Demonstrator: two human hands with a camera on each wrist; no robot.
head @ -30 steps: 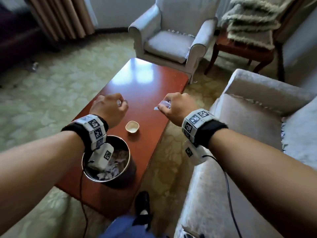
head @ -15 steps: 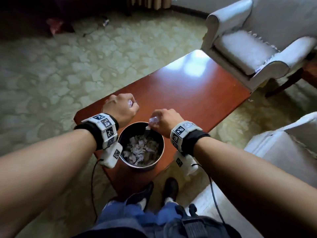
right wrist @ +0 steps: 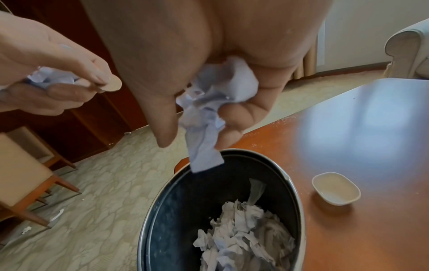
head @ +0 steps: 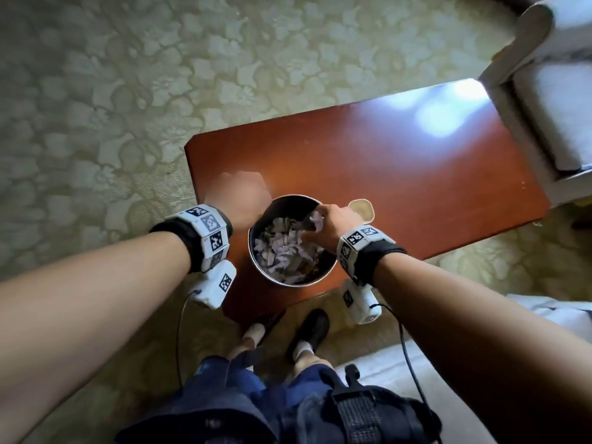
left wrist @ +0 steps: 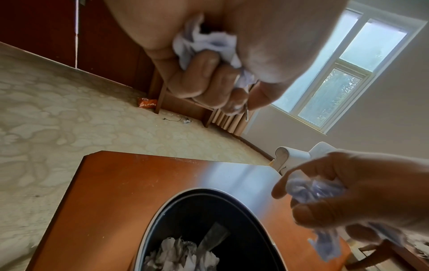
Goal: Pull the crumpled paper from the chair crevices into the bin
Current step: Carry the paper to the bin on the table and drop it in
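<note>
A round metal bin (head: pixel 256 267) stands on the near end of the red-brown table (head: pixel 400 161), part full of crumpled paper (head: pixel 282 251). My right hand (head: pixel 333 225) hovers over the bin's right side. Its fingers curl round a pale crumpled paper (right wrist: pixel 209 110), and a strip of that paper hangs down over the bin rim (right wrist: pixel 148 210). My left hand (head: pixel 237 200), blurred in the head view, is just left of the rim. It grips another crumpled paper (left wrist: pixel 204 44) in a closed fist.
A small cream dish (head: pixel 362 209) sits on the table right beside the bin. A pale armchair (head: pixel 551 91) stands at the table's far right end, another at my right. Patterned carpet surrounds the table. My feet are against its near edge.
Both hands have come back from mid-table to the bin, each still holding paper. The right hand has moved over the opening and the left stopped beside the rim. My view tilted down.
</note>
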